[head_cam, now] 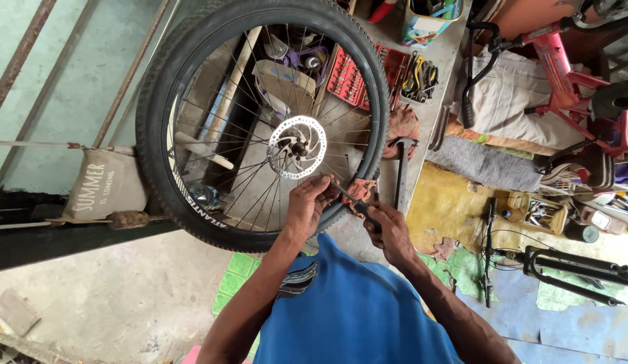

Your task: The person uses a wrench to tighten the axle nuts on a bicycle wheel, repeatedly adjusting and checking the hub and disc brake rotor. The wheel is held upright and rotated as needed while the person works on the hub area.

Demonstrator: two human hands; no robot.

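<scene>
While one bicycle wheel (260, 121) stood upright before the person, both hands worked together at its lower right, just inside the tyre (159, 101). The left hand (307, 202) had its grip pinched narrow around the tip of one slim dark tool (351, 199), close to the spokes (246, 182) below the hub. The right hand (389, 232) had its grip wrapped around the handle end of that same tool, so the tool ran slantwise between the two hands. One silver brake disc (298, 147) with cut-out holes sat at the wheel's centre, just above the left hand.

Behind the wheel lay a grey worktop (429, 101). On it rested one red socket tray (348, 77), one bunch of pliers (420, 76) with yellow and dark handles, one hammer (402, 168) lying just beside the tyre, and one reddish rag (403, 125) touching the rim's right edge. One colourful tin (429, 20) of tools stood at the far edge.

To the right, one red bicycle frame (563, 67) leaned near one black suspension fork (577, 266) lying on the floor. One grey cloth bag (101, 185) hung at the left.
</scene>
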